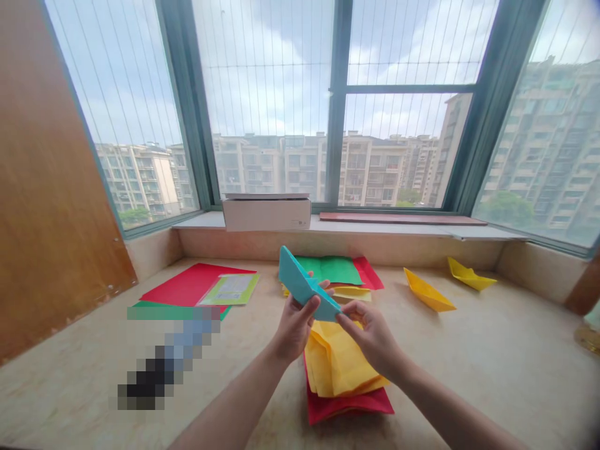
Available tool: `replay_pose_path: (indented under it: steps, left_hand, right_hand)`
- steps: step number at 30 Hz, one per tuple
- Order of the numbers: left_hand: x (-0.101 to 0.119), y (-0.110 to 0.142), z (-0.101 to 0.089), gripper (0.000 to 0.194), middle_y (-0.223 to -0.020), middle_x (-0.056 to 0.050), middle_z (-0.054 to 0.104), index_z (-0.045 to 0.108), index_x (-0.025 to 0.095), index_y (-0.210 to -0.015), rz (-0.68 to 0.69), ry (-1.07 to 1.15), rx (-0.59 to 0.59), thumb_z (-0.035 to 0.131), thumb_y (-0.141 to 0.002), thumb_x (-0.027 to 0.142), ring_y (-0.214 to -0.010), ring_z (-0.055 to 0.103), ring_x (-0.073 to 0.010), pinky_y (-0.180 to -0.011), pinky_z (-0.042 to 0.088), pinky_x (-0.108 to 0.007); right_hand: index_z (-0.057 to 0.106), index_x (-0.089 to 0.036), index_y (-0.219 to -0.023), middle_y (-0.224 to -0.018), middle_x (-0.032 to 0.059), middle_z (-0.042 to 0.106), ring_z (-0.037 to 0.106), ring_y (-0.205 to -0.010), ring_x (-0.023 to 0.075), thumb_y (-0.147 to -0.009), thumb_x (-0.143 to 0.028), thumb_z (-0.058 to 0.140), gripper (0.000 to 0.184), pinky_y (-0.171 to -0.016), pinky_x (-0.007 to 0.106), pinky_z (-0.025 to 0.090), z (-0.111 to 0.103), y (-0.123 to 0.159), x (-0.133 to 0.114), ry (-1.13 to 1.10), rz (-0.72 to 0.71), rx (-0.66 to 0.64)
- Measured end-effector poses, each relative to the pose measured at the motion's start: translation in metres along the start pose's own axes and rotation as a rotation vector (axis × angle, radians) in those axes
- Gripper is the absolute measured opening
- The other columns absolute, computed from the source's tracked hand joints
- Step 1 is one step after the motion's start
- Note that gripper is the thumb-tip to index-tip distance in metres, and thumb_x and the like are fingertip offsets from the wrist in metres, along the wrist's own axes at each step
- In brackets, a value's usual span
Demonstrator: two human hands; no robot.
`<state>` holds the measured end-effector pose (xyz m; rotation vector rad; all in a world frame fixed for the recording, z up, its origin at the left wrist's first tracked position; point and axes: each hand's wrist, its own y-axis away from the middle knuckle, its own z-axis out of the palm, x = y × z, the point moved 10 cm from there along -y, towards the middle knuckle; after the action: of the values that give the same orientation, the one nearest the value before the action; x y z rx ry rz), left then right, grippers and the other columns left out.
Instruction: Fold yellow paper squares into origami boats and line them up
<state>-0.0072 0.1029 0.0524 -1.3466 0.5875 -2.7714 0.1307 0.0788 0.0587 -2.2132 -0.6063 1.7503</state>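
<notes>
marbled beige across the counter, beneath red paper and crumpled yellow paper. just above, in mid-air, crisp blue folded paper, clamped in the left hand, pinched at one tip by the right hand. left, on smooth red sheets, a pale-green packet, print too small to read. beyond, creased green paper; right, two pointed yellow paper boats. farthest, on the sill, a white box, before teal-framed windows.

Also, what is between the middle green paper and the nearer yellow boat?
Red paper beside the green paper, then bare countertop up to the yellow boat; the head view shows this.
</notes>
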Motion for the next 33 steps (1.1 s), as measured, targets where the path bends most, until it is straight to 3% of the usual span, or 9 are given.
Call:
replay_pose_path:
  steps: [5,9,13,15,18,21,25,28,33]
  left_hand:
    - [-0.011,0.003,-0.003,0.049,-0.117,-0.014,0.071,0.064,0.016,-0.116,-0.076,0.049,0.089,0.082,-0.075,0.033,-0.109,0.067,-0.0323,-0.099,0.049,-0.047]
    - [-0.012,0.005,-0.001,0.044,-0.114,-0.015,0.072,0.068,0.013,-0.108,-0.091,0.08,0.104,0.082,-0.074,0.039,-0.107,0.069,-0.0326,-0.097,0.051,-0.045]
    - [-0.014,0.005,0.001,0.037,-0.108,-0.015,0.074,0.069,0.012,-0.102,-0.093,0.065,0.092,0.079,-0.078,0.037,-0.105,0.069,-0.0325,-0.096,0.051,-0.045]
    - [-0.016,0.006,0.003,0.034,-0.106,-0.015,0.075,0.069,0.012,-0.101,-0.103,0.064,0.076,0.078,-0.079,0.036,-0.105,0.069,-0.0321,-0.098,0.05,-0.045]
    - [-0.016,0.007,0.005,0.041,-0.106,-0.015,0.074,0.068,0.012,-0.106,-0.108,0.083,0.061,0.079,-0.078,0.039,-0.105,0.069,-0.0322,-0.098,0.05,-0.046]
    - [-0.009,0.007,0.004,0.05,-0.108,-0.015,0.074,0.065,0.013,-0.11,-0.063,0.105,0.09,0.079,-0.075,0.047,-0.103,0.07,-0.0319,-0.094,0.053,-0.046]
    - [0.0,0.005,-0.002,0.038,-0.096,-0.012,0.076,0.066,0.012,-0.099,0.003,0.049,0.181,0.077,-0.078,0.042,-0.095,0.073,-0.0282,-0.088,0.055,-0.042]
    - [-0.001,0.004,-0.004,0.039,-0.085,-0.01,0.076,0.065,0.013,-0.1,-0.005,0.034,0.216,0.077,-0.078,0.043,-0.087,0.074,-0.0259,-0.085,0.056,-0.04]
    - [-0.003,0.0,-0.001,0.051,-0.104,-0.01,0.074,0.062,0.018,-0.112,-0.023,0.095,0.136,0.077,-0.076,0.05,-0.097,0.071,-0.0239,-0.088,0.054,-0.037]
  right_hand:
    - [0.059,-0.021,-0.092,-0.085,0.0037,0.07,0.065,-0.081,0.0218,-0.088,-0.046,0.062,0.026,-0.075,0.032,0.049,0.0,0.008,0.015,-0.002,0.029,0.009]
    - [0.049,-0.023,-0.106,-0.077,-0.0005,0.067,0.065,-0.075,0.0202,-0.087,-0.043,0.065,0.032,-0.07,0.031,0.047,-0.005,0.013,0.02,-0.015,0.052,0.052]
    - [0.056,-0.022,-0.112,-0.084,0.0025,0.072,0.067,-0.079,0.0212,-0.088,-0.039,0.063,0.03,-0.075,0.033,0.048,-0.001,0.015,0.016,0.037,0.033,0.0]
    - [0.063,-0.021,-0.105,-0.085,0.0034,0.073,0.068,-0.08,0.0213,-0.091,-0.038,0.059,0.023,-0.075,0.033,0.048,0.005,0.017,0.013,0.061,0.021,-0.057]
    - [0.067,-0.019,-0.084,-0.078,0.0032,0.073,0.066,-0.076,0.0205,-0.093,-0.036,0.056,0.022,-0.073,0.031,0.047,0.006,0.019,0.01,0.139,0.035,-0.081]
    - [0.067,-0.019,-0.075,-0.075,0.0025,0.072,0.065,-0.074,0.0193,-0.092,-0.031,0.056,0.023,-0.07,0.029,0.045,0.002,0.02,0.008,0.202,0.049,-0.083]
    - [0.068,-0.019,-0.074,-0.074,0.0012,0.072,0.064,-0.072,0.0177,-0.091,-0.027,0.057,0.022,-0.067,0.027,0.044,0.003,0.022,0.004,0.232,0.051,-0.118]
    - [0.067,-0.019,-0.074,-0.073,0.0008,0.072,0.064,-0.07,0.0169,-0.091,-0.026,0.056,0.022,-0.066,0.026,0.044,0.005,0.023,0.0,0.229,0.045,-0.118]
    - [0.071,-0.02,-0.09,-0.076,0.001,0.074,0.066,-0.071,0.0177,-0.091,-0.029,0.057,0.017,-0.066,0.027,0.047,-0.003,0.019,-0.007,0.201,-0.027,-0.027]
